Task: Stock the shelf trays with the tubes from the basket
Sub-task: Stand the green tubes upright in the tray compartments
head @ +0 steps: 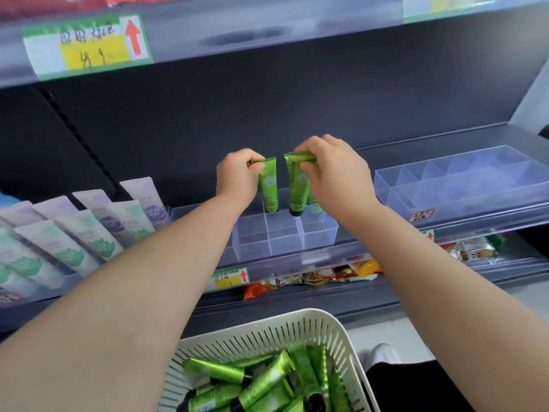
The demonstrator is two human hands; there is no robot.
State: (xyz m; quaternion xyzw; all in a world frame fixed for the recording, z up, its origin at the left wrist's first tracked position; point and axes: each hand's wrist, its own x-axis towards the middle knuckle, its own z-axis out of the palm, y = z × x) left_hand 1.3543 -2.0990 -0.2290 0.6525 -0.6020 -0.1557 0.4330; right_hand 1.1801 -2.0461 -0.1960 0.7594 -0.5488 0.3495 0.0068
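Fingers [307, 168] on flat crimped ends of glossy green tubes [269, 188]

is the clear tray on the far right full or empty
Empty: the tray shows only bare clear compartments, nothing inside them.

Basket [300, 324] sits below and before the shelf tray [285, 236].

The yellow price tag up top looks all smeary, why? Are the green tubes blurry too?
Head view: the price tag near the top edge is smeared, its writing unreadable; the left tube, pinched by the left hand, looks sharper; the right tube, in the right hand, shows readable lettering; the wide lens curves the shelf edge.
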